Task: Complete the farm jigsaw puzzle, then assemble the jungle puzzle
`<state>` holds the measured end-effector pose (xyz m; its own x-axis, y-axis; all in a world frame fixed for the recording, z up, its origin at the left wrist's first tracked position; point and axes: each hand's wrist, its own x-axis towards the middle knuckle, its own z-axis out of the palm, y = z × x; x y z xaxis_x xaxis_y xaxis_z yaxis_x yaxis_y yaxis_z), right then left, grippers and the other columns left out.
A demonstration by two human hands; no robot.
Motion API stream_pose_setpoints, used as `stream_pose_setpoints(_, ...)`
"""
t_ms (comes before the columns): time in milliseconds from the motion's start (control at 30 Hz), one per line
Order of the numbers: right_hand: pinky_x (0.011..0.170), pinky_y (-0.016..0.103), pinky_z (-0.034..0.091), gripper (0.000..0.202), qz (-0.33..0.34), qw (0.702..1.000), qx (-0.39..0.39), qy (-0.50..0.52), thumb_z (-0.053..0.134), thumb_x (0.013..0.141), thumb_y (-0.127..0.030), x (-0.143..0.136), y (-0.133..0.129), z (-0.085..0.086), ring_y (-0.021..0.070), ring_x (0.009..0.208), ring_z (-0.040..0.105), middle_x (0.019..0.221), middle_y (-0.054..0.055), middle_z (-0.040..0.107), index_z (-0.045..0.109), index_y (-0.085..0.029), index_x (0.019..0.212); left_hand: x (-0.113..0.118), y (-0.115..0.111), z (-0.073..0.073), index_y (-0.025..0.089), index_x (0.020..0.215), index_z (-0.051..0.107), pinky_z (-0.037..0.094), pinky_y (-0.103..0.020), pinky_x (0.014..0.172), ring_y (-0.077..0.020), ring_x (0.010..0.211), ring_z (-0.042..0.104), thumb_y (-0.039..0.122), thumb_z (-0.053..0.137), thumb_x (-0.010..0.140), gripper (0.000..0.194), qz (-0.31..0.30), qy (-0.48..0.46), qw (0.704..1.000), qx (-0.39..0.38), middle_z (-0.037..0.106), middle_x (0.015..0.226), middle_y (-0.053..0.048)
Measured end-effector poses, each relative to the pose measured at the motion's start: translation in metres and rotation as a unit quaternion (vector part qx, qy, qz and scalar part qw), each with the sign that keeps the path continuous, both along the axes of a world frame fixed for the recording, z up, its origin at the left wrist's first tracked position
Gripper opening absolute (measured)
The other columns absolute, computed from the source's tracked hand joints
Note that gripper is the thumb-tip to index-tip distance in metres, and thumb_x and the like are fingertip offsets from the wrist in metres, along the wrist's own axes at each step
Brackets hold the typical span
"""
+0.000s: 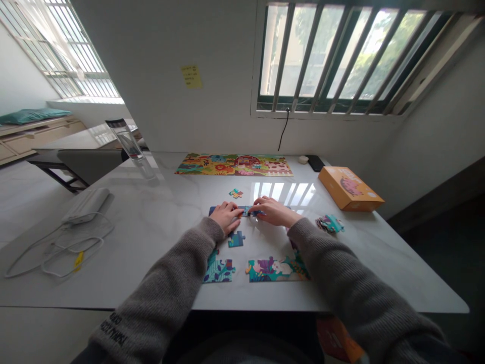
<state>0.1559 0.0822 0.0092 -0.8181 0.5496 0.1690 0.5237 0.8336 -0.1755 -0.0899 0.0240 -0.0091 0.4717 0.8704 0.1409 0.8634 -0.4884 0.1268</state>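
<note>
Nearest the person, on the white marble-patterned tabletop (159, 283), lie a teal jigsaw section printed with dark leaves (220, 271) and, past a gap, a joined teal-and-purple strip showing a white rabbit (278, 269). Both lie flat and picture side up, probably so that their edges and pattern can be read. A single blue-teal cardboard piece (236, 239) sits loose beyond the leaf section, just below the left hand. A heaped pile of cardboard pieces (330, 223) rests off to the right, seemingly to leave the middle free.

The left hand (226, 216) and right hand (273, 211) meet over a narrow dark-blue jigsaw strip (245, 210), fingers bent, each thumb near its forefinger with little opening. Fingertips touch the strip from both sides, apparently steadying it; whether either hand pinches a piece cannot be told.

Farther off lie a small multicoloured loose piece (235, 193), an orange cardboard box (350, 187) and a long, bright farm-animal picture (233, 165).
</note>
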Motion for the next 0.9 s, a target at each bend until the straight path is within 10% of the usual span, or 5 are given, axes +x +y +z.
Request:
stream_pose_setpoints(467, 0.093, 0.041, 0.048, 0.031, -0.089, 0.985, -0.016, 0.146, 0.054, 0.094, -0.014, 0.034, 0.006, 0.011, 0.0246, 0.103, 0.059, 0.109, 0.012, 0.067, 0.066, -0.017, 0.122, -0.001, 0.001, -0.002, 0.022, 0.130, 0.058, 0.045, -0.045, 0.095, -0.0302, 0.115, 0.050, 0.034, 0.059, 0.089, 0.043, 0.003, -0.012, 1.000, 0.008, 0.059, 0.125, -0.010)
stream_pose_setpoints(900, 0.092, 0.035, 0.046, 0.034, -0.187, 0.982, 0.017, 0.036, 0.047, 0.089, -0.002, 0.075, -0.039, -0.012, 0.0242, 0.097, 0.058, 0.107, 0.014, 0.065, 0.072, -0.013, 0.108, 0.022, 0.014, 0.020, 0.020, 0.118, 0.064, 0.048, -0.043, 0.097, -0.0286, 0.111, 0.054, 0.023, 0.063, 0.085, 0.033, -0.060, -0.025, 0.998, 0.005, 0.062, 0.115, -0.010)
